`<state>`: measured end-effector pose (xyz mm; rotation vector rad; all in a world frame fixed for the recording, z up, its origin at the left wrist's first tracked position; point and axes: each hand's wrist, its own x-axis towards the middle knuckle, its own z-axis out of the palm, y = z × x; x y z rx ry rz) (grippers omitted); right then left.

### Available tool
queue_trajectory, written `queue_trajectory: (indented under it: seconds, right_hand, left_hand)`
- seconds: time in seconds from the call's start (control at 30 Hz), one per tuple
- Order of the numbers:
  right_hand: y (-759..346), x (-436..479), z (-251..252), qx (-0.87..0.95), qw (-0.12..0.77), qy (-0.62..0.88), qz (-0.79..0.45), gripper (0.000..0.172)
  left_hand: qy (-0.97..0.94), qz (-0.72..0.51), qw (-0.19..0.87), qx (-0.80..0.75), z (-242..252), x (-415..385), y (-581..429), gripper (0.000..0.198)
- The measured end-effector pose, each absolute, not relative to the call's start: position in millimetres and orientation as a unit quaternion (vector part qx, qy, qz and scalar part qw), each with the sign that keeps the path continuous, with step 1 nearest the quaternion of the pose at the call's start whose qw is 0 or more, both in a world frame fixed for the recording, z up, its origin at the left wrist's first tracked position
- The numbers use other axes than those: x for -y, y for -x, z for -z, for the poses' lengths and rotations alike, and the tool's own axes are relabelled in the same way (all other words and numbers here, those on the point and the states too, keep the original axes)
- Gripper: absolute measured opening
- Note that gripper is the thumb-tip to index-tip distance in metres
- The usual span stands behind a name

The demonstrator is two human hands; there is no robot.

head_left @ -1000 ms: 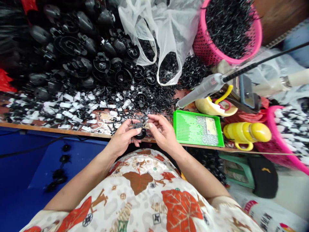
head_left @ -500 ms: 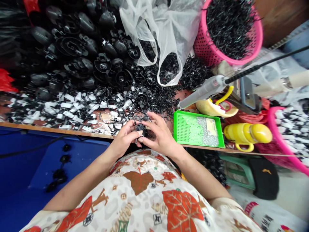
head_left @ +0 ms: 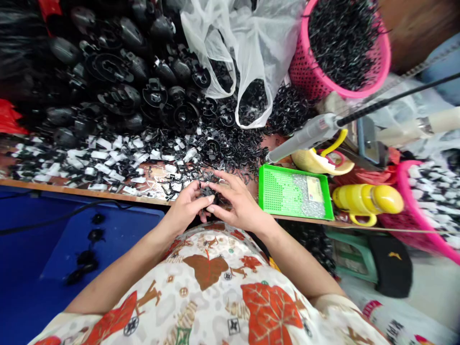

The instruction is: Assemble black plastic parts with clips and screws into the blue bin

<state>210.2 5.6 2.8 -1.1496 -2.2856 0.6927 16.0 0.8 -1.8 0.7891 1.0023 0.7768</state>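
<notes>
Close to my body, at the bench edge, a small black plastic part sits between my two hands. My left hand grips it from the left, with the thumb across its near side. My right hand closes on it from the right, fingers bent over the top and thumb at the lower side. Fingers cover much of the part, so its exact shape is hidden. Just beyond my hands lie small loose black pieces, and to the left is a spread of white clips.
Black housings are heaped at the back left. A green tray holds small metal pieces, with a hanging electric screwdriver above it. A yellow bottle, pink basket, plastic bag and blue bin surround the bench.
The fingers of my right hand have come down and bent further over the black part, covering more of it. My left hand keeps its grip.
</notes>
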Motion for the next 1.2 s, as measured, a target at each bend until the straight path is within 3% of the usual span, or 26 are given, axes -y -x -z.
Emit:
queue_trajectory:
  seconds: [0.17, 0.23, 0.43, 0.7, 0.97, 1.1, 1.2]
  right_hand:
    - [-207.7, -2.3, 1.3, 0.816, 0.302, 0.42, -0.256, 0.067]
    - [-206.1, -0.9, 0.9, 0.792, 0.349, 0.435, -0.25, 0.059]
    - [-201.5, -1.0, 0.9, 0.757, 0.439, 0.431, -0.221, 0.012]
    - [-204.4, 3.1, 1.2, 0.71, 0.449, 0.48, -0.254, 0.013]
    - [-201.0, 5.6, 5.5, 0.561, 0.466, 0.518, -0.447, 0.016]
    - [-205.8, 9.0, -4.8, 0.607, 0.479, 0.487, -0.405, 0.007]
    - [-209.4, 11.9, -14.3, 0.679, 0.466, 0.42, -0.382, 0.004]
  left_hand:
    - [-0.281, -0.374, 0.767, -0.44, 0.0, -5.9, -13.4, 0.034]
    - [-0.25, -0.372, 0.78, -0.437, -1.0, -9.0, -11.6, 0.032]
    - [-0.207, -0.366, 0.799, -0.431, -2.4, -11.0, -12.3, 0.022]
    - [-0.218, -0.36, 0.792, -0.441, -1.0, -10.2, -11.5, 0.03]
    - [-0.452, -0.38, 0.671, -0.449, 0.8, 5.9, -18.7, 0.055]
    - [-0.543, -0.405, 0.599, -0.426, 12.6, 8.4, -16.2, 0.063]
    - [-0.59, -0.414, 0.547, -0.425, 19.1, 6.0, -8.8, 0.056]
